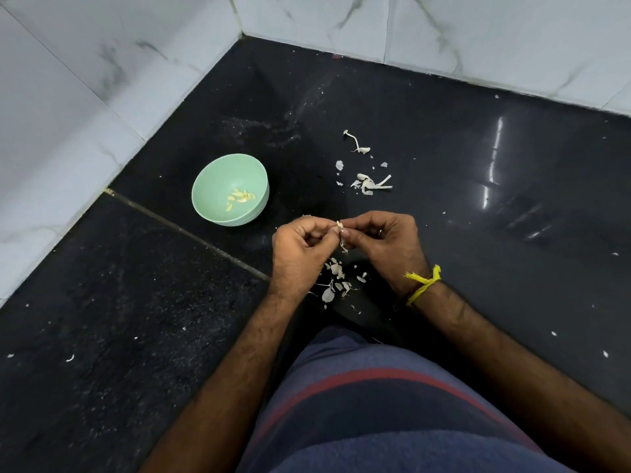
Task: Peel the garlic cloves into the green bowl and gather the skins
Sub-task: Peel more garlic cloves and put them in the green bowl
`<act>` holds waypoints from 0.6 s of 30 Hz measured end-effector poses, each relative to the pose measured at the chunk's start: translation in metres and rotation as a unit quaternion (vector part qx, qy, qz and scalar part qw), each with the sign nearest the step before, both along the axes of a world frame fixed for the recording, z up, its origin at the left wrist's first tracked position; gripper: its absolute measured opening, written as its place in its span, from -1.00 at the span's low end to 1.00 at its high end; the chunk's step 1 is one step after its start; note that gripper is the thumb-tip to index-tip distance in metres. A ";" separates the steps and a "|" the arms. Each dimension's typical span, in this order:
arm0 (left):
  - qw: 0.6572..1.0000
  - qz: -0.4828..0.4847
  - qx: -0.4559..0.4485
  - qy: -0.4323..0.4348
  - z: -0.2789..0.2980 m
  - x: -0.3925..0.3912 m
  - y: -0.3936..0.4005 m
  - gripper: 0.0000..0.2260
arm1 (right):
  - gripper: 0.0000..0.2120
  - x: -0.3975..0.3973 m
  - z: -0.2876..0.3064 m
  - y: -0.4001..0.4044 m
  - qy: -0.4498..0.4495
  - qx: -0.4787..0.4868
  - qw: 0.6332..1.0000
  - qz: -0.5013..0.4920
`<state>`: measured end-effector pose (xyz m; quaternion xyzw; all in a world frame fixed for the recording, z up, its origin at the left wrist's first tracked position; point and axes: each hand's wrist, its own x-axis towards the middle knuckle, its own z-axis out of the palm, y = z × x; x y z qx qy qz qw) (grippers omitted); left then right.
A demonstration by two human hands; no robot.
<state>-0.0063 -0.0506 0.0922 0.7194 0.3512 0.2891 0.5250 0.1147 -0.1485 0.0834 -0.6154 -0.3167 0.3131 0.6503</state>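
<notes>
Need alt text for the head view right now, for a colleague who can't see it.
Both hands, left hand and right hand, pinch a small garlic clove between them above a dark countertop, a skin strip dangling. A green bowl holding peeled cloves sits to the left; loose skins lie under the hands, more skins beyond.

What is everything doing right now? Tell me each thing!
green bowl: upright on the counter, a few peeled cloves inside.
garlic clove: pinched between both hands, skin partly off.
left hand: pinching the clove.
right hand: pinching the clove.
skins: scattered loose under the hands.
far skins: loose, ungathered.
</notes>
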 end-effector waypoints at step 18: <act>0.997 0.057 -0.051 0.018 -0.001 0.012 -0.010 -0.87 | -0.83 -0.001 -0.005 -0.002 0.155 0.003 0.988 0.020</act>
